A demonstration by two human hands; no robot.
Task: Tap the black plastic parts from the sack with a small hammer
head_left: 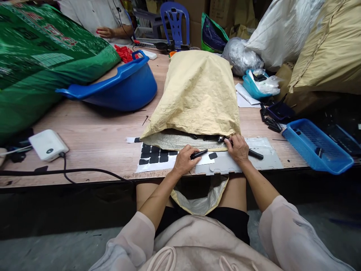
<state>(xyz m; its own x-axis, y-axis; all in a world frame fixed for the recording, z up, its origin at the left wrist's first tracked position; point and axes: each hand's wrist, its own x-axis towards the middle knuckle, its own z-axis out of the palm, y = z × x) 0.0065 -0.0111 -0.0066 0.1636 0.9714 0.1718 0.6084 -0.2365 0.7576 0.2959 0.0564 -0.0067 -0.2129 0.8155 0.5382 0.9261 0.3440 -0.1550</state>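
My left hand point(184, 161) is closed around a slim black pen-shaped piece point(199, 154), held level just in front of the sack's mouth. My right hand point(237, 149) is at the right corner of that mouth, its fingers pinching a black stick with a shiny end point(222, 139). Another black rod point(256, 154) lies just right of that hand. The yellow woven sack point(201, 90) lies on the table with its silvery-lined mouth towards me, and dark pieces show inside. A white sheet of black rounded-square stickers point(153, 155) is partly under it; one loose black sticker point(213, 155) lies between my hands.
On the left are a blue basin point(121, 88), a green sack point(50, 56) and a white box with a cable point(48, 145). A blue basket point(318, 146) stands right. An open lined sack point(207, 205) hangs between my knees. Across the table is a person's hand point(105, 32).
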